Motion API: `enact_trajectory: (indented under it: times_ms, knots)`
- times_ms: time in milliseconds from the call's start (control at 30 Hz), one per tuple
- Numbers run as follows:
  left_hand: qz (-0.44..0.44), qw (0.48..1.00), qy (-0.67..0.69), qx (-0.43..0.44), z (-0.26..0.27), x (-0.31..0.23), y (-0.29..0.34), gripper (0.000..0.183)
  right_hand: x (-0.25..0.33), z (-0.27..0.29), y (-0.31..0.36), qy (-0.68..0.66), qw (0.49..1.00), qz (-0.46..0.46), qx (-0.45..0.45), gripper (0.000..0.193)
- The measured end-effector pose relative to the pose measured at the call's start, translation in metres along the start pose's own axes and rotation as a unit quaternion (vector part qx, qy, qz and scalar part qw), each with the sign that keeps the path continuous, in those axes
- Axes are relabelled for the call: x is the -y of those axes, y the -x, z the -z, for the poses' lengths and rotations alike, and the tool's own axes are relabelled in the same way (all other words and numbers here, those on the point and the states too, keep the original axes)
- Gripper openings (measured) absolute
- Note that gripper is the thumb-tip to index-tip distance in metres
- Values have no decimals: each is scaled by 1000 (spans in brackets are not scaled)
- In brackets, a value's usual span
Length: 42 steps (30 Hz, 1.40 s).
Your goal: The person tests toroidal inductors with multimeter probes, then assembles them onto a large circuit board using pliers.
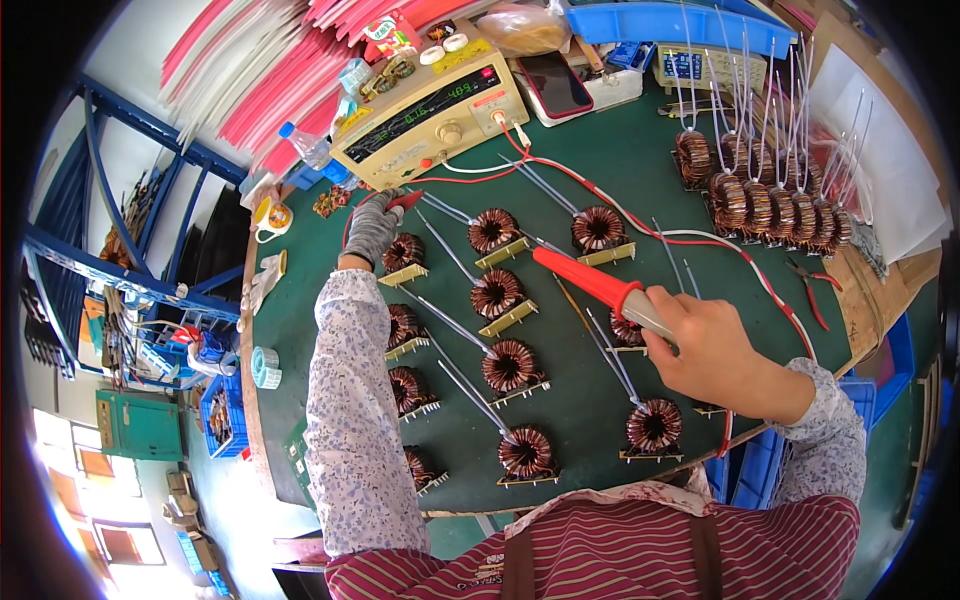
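My left hand [374, 228], in a grey glove, is closed around a red clip [405, 200] at the far left of the bench, just beyond a copper-wound toroid coil [403, 251]. My right hand [700, 340] is bare and closed on the pale grip of a red test probe [590, 279] with a round collar. The probe points up and left, its tip close to a grey coil lead [548, 246]; contact cannot be made out. Several more toroid coils [497, 293] stand on small boards in rows between my arms, their long leads slanting up and left.
A beige power supply [430, 125] with a lit display stands at the back, red and white cables [660, 235] running from it. Coils with upright leads [770, 205] crowd the back right, near red-handled pliers [815, 290]. A phone [555, 85], mug [271, 219] and tape roll [266, 367] also lie about.
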<state>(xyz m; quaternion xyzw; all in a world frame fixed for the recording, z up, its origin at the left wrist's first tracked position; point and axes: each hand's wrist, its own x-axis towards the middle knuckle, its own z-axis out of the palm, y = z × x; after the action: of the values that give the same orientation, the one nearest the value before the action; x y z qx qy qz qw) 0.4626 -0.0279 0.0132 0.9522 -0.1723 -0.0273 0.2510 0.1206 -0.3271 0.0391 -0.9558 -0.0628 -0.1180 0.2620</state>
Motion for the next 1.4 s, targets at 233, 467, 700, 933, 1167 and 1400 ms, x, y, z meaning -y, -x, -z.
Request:
enact_trajectory:
  times_ms: [233,467,700,933,1167,1400]
  knots:
    - [-1,1000,7,5,-1,3,-2,30,1,0,1,-2,1000,-7,-4,29]
    - [-8,1000,6,-3,-1,0,1,30,2,0,2,21,999,-19,20,40]
    - [19,999,36,12,1,-8,6,31,1,2,3,3,1000,-2,-9,37]
    - [-2,1000,18,2,-1,3,2,30,0,0,4,4,999,16,-27,36]
    - [31,998,54,1,1,-11,10,30,-1,6,11,4,1000,8,-22,41]
    - [-63,987,150,-11,28,-51,75,31,10,58,49,-256,956,-140,30,25]
